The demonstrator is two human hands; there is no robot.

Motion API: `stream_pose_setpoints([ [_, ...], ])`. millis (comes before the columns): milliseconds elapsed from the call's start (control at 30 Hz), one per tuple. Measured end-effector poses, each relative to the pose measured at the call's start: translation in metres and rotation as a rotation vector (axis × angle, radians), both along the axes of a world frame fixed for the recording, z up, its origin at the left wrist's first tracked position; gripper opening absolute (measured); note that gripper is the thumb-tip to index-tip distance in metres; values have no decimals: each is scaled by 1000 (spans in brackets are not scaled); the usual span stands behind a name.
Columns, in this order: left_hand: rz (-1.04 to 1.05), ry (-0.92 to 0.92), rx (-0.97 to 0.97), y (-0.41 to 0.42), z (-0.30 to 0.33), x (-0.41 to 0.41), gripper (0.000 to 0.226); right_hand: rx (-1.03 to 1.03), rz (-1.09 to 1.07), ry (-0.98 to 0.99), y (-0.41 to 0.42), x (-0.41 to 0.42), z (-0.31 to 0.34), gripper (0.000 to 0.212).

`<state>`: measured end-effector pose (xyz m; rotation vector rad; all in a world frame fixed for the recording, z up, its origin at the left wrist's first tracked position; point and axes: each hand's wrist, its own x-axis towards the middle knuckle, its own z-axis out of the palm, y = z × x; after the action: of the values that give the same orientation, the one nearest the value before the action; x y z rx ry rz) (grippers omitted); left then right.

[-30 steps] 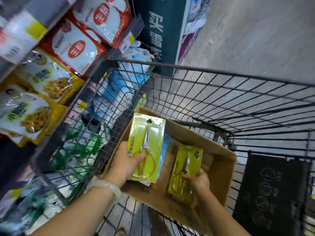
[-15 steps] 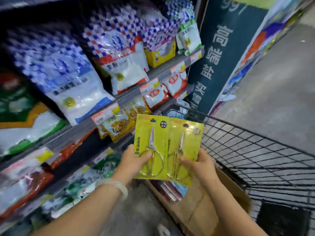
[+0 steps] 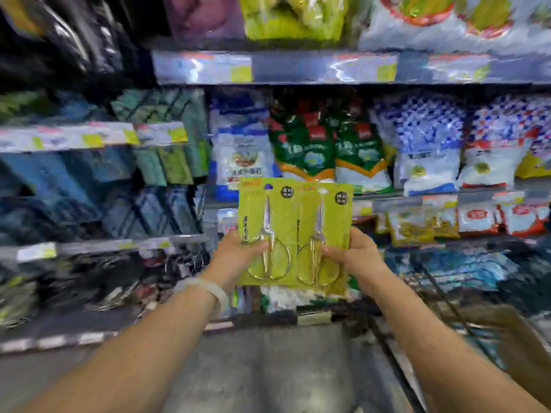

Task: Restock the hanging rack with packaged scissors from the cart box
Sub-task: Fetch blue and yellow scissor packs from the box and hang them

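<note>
Two yellow-green scissor packs are held up side by side in front of the shelves. My left hand [image 3: 238, 251] grips the lower left edge of the left scissor pack [image 3: 267, 216], thumb across its front. My right hand [image 3: 354, 253] grips the lower right edge of the right scissor pack [image 3: 323, 222] the same way. The right pack slightly overlaps the left one. Each card has a hang hole at its top and gold-handled scissors inside. The cart box is only a brown blur [image 3: 507, 329] at the lower right. No hanging rack can be made out in this blurred view.
Store shelves [image 3: 280, 67] packed with bagged goods fill the view ahead, with price-tag strips along their edges. The dark wire cart edge [image 3: 441, 296] runs down the lower right. Grey floor [image 3: 268, 371] lies below between my arms.
Both packs came up out of the cart box and were brought together. My view has swung left from the cart toward the shelves, and the packs are now held upright at chest height.
</note>
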<state>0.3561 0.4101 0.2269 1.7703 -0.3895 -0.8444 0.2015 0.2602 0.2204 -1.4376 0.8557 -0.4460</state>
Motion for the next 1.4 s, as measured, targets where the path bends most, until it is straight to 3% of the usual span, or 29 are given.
stream_pose_setpoints([
  [133,253,-10,-30,118,1,64,88,-46,214,8,82,95,10,27],
  [167,295,-3,-45,146,-3,77,90,-57,254,26,104,116,12,37],
  [200,326,0,-24,172,9,81,82,-45,289,37,124,135,13,47],
  [300,442,0,-38,237,22,94,41,-9,428,39,184,188,11,47],
  [433,558,22,-105,306,21,122,18,0,601,59,250,251,14,43],
  [533,636,1,-80,352,17,157,19,-24,687,79,291,302,12,45],
  [667,717,-15,-54,408,12,218,55,-33,765,77,341,375,7,61],
  [800,742,-16,-47,453,16,276,17,-27,792,75,389,438,7,41],
  [933,810,13,-66,493,15,324,24,-15,845,45,431,491,15,28],
  [1033,825,38,-85,515,13,352,16,-15,841,62,456,521,16,20],
  [1167,834,56,-73,538,4,396,17,17,759,94,480,562,11,29],
  [1333,693,51,-45,574,-28,471,65,18,635,50,507,614,14,21],
  [1400,626,62,-55,584,-19,494,45,-7,603,52,522,636,16,17],
])
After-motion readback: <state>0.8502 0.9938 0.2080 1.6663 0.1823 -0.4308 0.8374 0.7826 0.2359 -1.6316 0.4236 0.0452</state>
